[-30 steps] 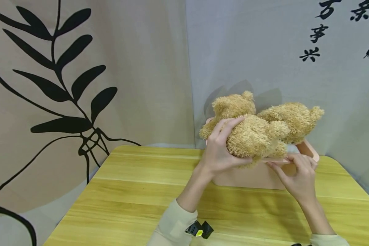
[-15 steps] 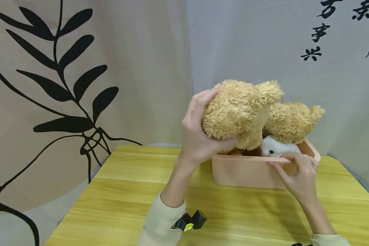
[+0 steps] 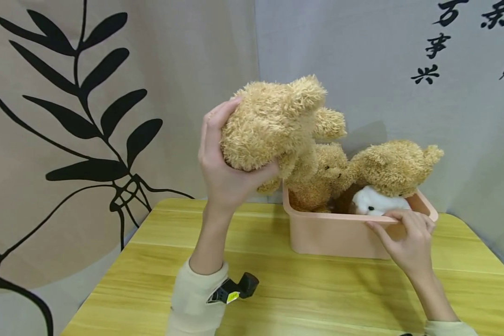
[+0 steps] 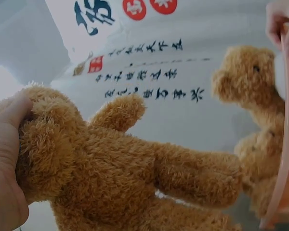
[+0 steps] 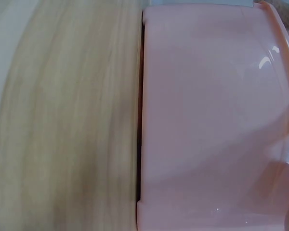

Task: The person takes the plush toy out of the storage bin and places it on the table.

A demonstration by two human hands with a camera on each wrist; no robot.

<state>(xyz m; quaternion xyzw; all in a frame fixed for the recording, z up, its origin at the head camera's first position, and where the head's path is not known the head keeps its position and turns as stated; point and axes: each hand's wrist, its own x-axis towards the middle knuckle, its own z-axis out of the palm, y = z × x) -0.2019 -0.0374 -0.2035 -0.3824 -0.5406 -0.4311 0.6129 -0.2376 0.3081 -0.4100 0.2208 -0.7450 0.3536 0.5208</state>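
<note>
My left hand (image 3: pixel 224 163) grips a fuzzy tan teddy bear (image 3: pixel 269 123) by its head, up in the air left of the pink bin (image 3: pixel 340 233). In the left wrist view the held teddy bear (image 4: pixel 111 159) stretches its limbs toward the bin's rim (image 4: pixel 286 144). The right hand (image 3: pixel 411 238) pinches the bin's front rim near its right end. Inside the bin sit a second teddy bear (image 3: pixel 319 177), a third one (image 3: pixel 395 165) leaning right, and a white plush toy (image 3: pixel 378 201) with a dark eye. Smooth pink wall (image 5: pixel 216 110) fills much of the right wrist view.
The bin stands on a wood-grain table (image 3: pixel 172 266), near its back edge. Behind hangs a cloth backdrop (image 3: pixel 201 93) with a black plant print and dark characters. A small black camera (image 3: pixel 235 289) is strapped at the left sleeve.
My left hand has lifted the teddy bear up and leftward out of the bin, uncovering the white plush toy and the second bear. The right hand has stayed at the rim.
</note>
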